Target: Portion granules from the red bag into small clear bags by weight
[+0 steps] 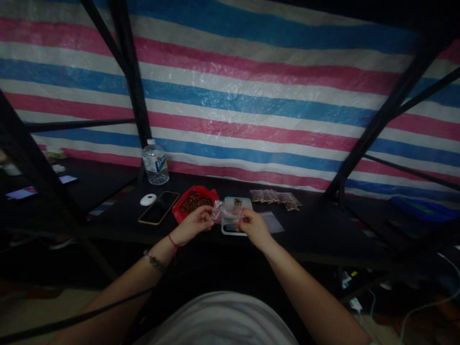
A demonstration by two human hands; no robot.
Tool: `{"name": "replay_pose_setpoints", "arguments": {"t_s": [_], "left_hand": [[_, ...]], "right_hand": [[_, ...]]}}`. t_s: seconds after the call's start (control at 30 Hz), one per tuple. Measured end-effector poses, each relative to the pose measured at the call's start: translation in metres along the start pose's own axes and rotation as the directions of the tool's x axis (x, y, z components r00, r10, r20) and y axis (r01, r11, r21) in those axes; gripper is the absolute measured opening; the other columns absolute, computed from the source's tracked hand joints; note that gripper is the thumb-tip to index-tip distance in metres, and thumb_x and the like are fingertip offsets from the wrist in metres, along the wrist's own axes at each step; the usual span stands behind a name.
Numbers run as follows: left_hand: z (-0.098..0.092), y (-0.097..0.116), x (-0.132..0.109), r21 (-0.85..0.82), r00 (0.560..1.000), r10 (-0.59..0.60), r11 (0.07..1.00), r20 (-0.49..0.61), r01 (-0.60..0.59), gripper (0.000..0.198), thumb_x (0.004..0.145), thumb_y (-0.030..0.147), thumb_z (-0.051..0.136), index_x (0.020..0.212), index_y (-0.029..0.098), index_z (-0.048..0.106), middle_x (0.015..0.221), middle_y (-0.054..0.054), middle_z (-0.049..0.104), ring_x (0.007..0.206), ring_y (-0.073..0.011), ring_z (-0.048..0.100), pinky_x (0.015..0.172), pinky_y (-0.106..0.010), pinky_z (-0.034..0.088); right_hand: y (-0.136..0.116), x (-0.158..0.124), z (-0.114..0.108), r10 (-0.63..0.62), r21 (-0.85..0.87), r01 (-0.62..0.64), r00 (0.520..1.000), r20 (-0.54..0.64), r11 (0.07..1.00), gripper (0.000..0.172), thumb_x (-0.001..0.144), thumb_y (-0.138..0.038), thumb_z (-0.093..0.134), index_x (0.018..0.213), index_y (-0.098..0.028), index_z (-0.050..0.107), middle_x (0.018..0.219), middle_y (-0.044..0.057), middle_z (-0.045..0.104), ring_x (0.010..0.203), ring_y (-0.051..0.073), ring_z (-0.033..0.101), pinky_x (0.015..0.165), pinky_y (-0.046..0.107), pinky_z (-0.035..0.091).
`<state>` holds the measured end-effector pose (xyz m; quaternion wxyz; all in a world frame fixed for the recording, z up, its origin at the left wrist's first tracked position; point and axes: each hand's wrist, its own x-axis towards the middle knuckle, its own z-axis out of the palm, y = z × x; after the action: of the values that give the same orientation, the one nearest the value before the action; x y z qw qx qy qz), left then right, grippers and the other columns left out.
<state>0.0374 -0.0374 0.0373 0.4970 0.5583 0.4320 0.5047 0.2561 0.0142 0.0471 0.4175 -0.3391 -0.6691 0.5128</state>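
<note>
Between my two hands a small clear plastic bag [227, 212] is stretched over a white digital scale [235, 230]. My left hand [197, 219] pinches the bag's left side, in front of a red bag [178, 207] full of small brown pieces [196, 202]. My right hand [254, 226] has its fingers closed on the right side of the bag. On the scale's plate, a small brown heap [237, 202] shows behind the bag. Right of my right hand lies a flat clear plastic bag [273, 222]. Several filled small bags [275, 197] overlap in a row behind it.
A clear plastic bottle [155, 163] stands at the back left of the black table [316, 230]. Near it lie a phone [159, 207] and a white oval object [148, 199]. Black metal posts [131, 72] frame the table before a striped sheet [251, 110].
</note>
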Motion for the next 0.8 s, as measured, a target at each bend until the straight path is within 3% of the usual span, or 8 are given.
{"name": "replay_pose_setpoints", "arguments": {"t_s": [0.17,0.23,0.27,0.33,0.43,0.5,0.67,0.8], "left_hand": [[-0.004,0.002,0.002,0.148,0.983,0.077,0.988,-0.168,-0.052,0.043,0.074,0.032,0.063,0.113,0.016,0.055,0.069,0.003,0.056,0.063,-0.0120,0.056,0.063,-0.026,0.046],[-0.004,0.008,-0.002,0.353,0.940,0.236,0.925,-0.247,-0.140,0.040,0.076,0.035,0.061,0.111,0.017,0.057,0.085,-0.004,0.064,0.081,-0.0185,0.062,0.077,-0.034,0.049],[-0.002,0.012,-0.005,0.482,0.916,0.340,0.852,-0.215,-0.203,0.040,0.076,0.036,0.061,0.111,0.018,0.059,0.099,-0.008,0.065,0.096,-0.0222,0.061,0.087,-0.038,0.047],[0.004,0.021,-0.013,0.695,0.883,0.469,0.632,0.009,-0.343,0.045,0.072,0.037,0.066,0.114,0.021,0.061,0.125,-0.010,0.059,0.121,-0.0277,0.049,0.106,-0.045,0.034],[0.016,0.030,-0.024,0.772,0.876,0.401,0.455,0.267,-0.443,0.069,0.063,0.043,0.075,0.127,0.023,0.055,0.132,-0.010,0.056,0.126,-0.0300,0.045,0.114,-0.048,0.021],[0.021,0.030,-0.027,0.790,0.900,0.343,0.457,0.269,-0.410,0.075,0.058,0.043,0.079,0.126,0.023,0.056,0.125,-0.010,0.061,0.118,-0.0305,0.052,0.112,-0.048,0.023],[0.017,0.024,-0.022,0.776,0.942,0.276,0.544,0.192,-0.318,0.048,0.063,0.042,0.075,0.107,0.024,0.066,0.101,-0.007,0.069,0.094,-0.0269,0.064,0.088,-0.036,0.045],[0.013,0.020,-0.018,0.752,0.964,0.255,0.619,0.078,-0.225,0.047,0.069,0.041,0.069,0.111,0.021,0.060,0.099,-0.007,0.069,0.086,-0.0241,0.065,0.079,-0.033,0.048]], "right_hand": [[0.008,0.000,-0.005,-0.025,-0.031,0.022,0.995,-0.092,0.999,0.030,0.068,-0.030,0.066,0.095,-0.019,0.069,0.067,0.001,0.062,0.055,0.016,0.059,0.053,0.029,0.048],[0.010,-0.001,-0.003,-0.047,-0.088,0.042,0.997,-0.065,0.995,0.033,0.067,-0.030,0.069,0.099,-0.020,0.069,0.072,0.002,0.064,0.057,0.016,0.059,0.054,0.029,0.048],[0.010,-0.003,-0.001,-0.062,-0.133,0.057,0.998,-0.033,0.989,0.035,0.066,-0.030,0.071,0.100,-0.020,0.069,0.075,0.002,0.066,0.060,0.017,0.059,0.056,0.029,0.048],[0.011,-0.006,0.006,-0.100,-0.244,0.109,0.994,0.047,0.964,0.034,0.064,-0.029,0.075,0.097,-0.021,0.071,0.080,0.003,0.068,0.068,0.019,0.061,0.063,0.031,0.049],[0.008,-0.014,0.018,-0.148,-0.372,0.200,0.975,0.164,0.906,0.029,0.064,-0.025,0.077,0.092,-0.022,0.072,0.087,0.004,0.069,0.078,0.020,0.061,0.072,0.032,0.048],[0.006,-0.018,0.025,-0.142,-0.421,0.219,0.968,0.208,0.880,0.026,0.065,-0.022,0.076,0.091,-0.023,0.072,0.088,0.003,0.069,0.079,0.020,0.061,0.073,0.031,0.048],[0.002,-0.008,0.025,-0.194,-0.420,0.280,0.952,0.235,0.863,0.015,0.084,-0.024,0.056,0.091,-0.023,0.070,0.091,0.003,0.068,0.086,0.019,0.062,0.080,0.032,0.048],[0.002,0.027,0.004,-0.315,-0.570,0.260,0.949,0.002,0.779,0.023,0.089,-0.028,0.048,0.102,-0.020,0.066,0.104,0.008,0.065,0.100,0.021,0.060,0.090,0.035,0.046]]}}
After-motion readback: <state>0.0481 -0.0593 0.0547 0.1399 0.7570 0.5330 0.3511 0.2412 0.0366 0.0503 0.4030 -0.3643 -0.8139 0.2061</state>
